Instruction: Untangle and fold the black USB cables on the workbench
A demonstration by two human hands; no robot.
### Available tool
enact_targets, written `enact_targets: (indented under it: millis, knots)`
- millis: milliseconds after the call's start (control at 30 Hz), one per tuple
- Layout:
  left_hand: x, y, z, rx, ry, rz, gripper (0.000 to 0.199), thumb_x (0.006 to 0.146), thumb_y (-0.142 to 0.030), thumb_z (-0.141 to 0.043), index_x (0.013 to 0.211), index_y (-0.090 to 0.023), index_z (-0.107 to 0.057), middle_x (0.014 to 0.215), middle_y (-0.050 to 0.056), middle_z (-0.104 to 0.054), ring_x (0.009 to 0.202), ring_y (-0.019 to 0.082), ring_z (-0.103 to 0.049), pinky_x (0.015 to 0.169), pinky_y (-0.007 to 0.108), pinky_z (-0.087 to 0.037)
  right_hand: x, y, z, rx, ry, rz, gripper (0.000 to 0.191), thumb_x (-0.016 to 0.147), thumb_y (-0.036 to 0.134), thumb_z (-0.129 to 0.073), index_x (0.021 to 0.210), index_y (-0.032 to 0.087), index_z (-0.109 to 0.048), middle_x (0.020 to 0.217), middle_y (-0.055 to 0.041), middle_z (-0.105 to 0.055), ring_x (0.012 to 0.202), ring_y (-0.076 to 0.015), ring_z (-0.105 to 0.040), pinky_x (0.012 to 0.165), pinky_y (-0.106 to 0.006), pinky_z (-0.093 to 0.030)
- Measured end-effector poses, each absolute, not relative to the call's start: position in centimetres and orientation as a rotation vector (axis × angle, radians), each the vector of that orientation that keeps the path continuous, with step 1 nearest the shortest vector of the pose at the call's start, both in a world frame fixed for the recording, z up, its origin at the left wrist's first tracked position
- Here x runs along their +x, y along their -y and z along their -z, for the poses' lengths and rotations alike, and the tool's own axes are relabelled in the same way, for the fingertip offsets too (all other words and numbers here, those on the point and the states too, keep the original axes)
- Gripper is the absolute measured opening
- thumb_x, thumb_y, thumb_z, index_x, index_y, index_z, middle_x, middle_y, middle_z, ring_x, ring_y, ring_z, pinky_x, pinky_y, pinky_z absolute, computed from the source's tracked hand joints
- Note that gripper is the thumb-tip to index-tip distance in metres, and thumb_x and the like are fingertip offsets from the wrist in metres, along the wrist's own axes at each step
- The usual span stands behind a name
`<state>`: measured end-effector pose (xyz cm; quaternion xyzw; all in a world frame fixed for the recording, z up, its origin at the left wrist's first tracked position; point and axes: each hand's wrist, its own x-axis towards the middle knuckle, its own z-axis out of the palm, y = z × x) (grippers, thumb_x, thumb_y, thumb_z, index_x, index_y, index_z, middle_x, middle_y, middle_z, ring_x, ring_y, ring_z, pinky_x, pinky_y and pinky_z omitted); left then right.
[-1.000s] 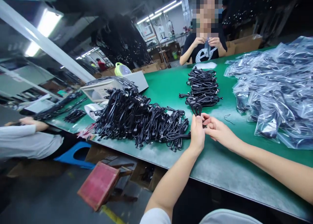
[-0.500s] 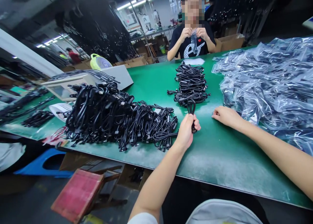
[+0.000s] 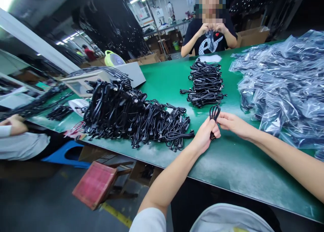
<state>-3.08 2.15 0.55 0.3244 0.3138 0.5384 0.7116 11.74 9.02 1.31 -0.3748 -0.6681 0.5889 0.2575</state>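
Note:
My left hand [image 3: 208, 132] is closed around a coiled black cable [image 3: 215, 112], whose loops stick up above the fist. Close against the coil's right side is my right hand [image 3: 231, 123], thumb and fingertips pinched together. What the pinch holds is too small to make out; a thin dark strand shows at the coil's left. Beyond both hands lies a stack of bundled black cables [image 3: 206, 82]. Left of my left hand, a long heap of black cables [image 3: 136, 115] spreads over the green table [image 3: 162, 78].
Clear bags with cables [image 3: 286, 77] cover the table's right side. Across from me a co-worker [image 3: 210, 36] holds a small bag. At left are a grey box [image 3: 133, 73], a green fan [image 3: 113, 58] and another person's arm [image 3: 15, 125]. A red stool [image 3: 95, 183] stands below.
My right hand has come from the tabletop to the coil in my left hand, its fingers now pinched there. The view has shifted, and another person's arm shows at the left.

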Motion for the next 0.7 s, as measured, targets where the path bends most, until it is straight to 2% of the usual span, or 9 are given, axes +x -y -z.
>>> enact_targets:
  millis: [100,167,267,367,433,567,700]
  knots:
    - [-3.0,-2.3,-0.2,0.793,-0.719,-1.253,0.04,0.092,-0.049,-0.067,0.116,-0.019,-0.056,0.065,-0.008,-0.036,0.056,0.007,-0.035,0.057,0.021,-0.033,11.3,-8.5,-1.3,-1.017,1.72,-1.642,0.047,0.085,0.067,-0.059,0.091,0.021,-0.054,0.068,0.0064,-0.042,0.051,-0.0077,-0.025,0.049,-0.027,-0.019]
    - [-3.1,-2.4,0.1,0.847,-0.754,-1.298,0.035,0.094,-0.047,-0.065,0.113,-0.018,-0.056,0.065,-0.008,-0.036,0.057,0.007,-0.036,0.058,0.022,-0.033,11.3,-8.1,-1.6,-1.024,1.702,-1.652,0.042,0.085,0.062,-0.062,0.092,0.021,-0.054,0.068,0.0054,-0.047,0.05,-0.0076,-0.028,0.048,-0.026,-0.02]
    - [-3.3,-2.6,0.6,0.93,-0.841,-1.35,0.031,0.096,-0.048,-0.06,0.106,-0.018,-0.056,0.066,-0.007,-0.038,0.059,0.008,-0.038,0.06,0.022,-0.034,11.1,-7.3,-2.2,-1.025,1.742,-1.64,0.038,0.085,0.056,-0.064,0.094,0.02,-0.055,0.069,0.0013,-0.058,0.053,-0.0097,-0.04,0.049,-0.025,-0.028]
    - [-3.4,-2.7,0.6,0.976,-0.943,-1.374,0.034,0.095,-0.051,-0.059,0.103,-0.018,-0.056,0.073,-0.004,-0.045,0.063,0.009,-0.04,0.06,0.023,-0.035,10.7,-6.5,-2.3,-1.009,1.815,-1.536,0.037,0.085,0.051,-0.064,0.101,0.019,-0.055,0.083,-0.0044,-0.068,0.066,-0.0148,-0.059,0.055,-0.026,-0.041]
    - [-3.4,-2.7,0.4,0.992,-0.996,-1.367,0.035,0.095,-0.053,-0.059,0.101,-0.018,-0.056,0.078,-0.003,-0.048,0.064,0.009,-0.04,0.059,0.023,-0.035,10.6,-6.4,-2.1,-0.992,1.885,-1.421,0.033,0.086,0.048,-0.063,0.101,0.02,-0.055,0.087,-0.005,-0.07,0.072,-0.0169,-0.065,0.058,-0.028,-0.046]
    - [-3.5,-2.8,0.4,1.092,-1.092,-1.332,0.032,0.101,-0.05,-0.046,0.105,-0.019,-0.052,0.071,-0.005,-0.041,0.061,0.01,-0.039,0.06,0.024,-0.037,11.2,-6.8,-1.5,-0.981,2.082,-1.067,0.019,0.094,0.037,-0.054,0.094,0.02,-0.062,0.079,-0.0038,-0.07,0.064,-0.0161,-0.06,0.059,-0.03,-0.046]
    - [-3.8,-2.9,1.0,1.199,-1.222,-1.315,0.025,0.104,-0.042,-0.04,0.101,-0.02,-0.051,0.068,-0.005,-0.039,0.061,0.011,-0.041,0.062,0.024,-0.038,12.1,-6.8,-1.1,-0.931,2.241,-0.566,0.019,0.097,0.026,-0.053,0.091,0.019,-0.07,0.088,-0.0097,-0.07,0.079,-0.0215,-0.062,0.073,-0.036,-0.045]
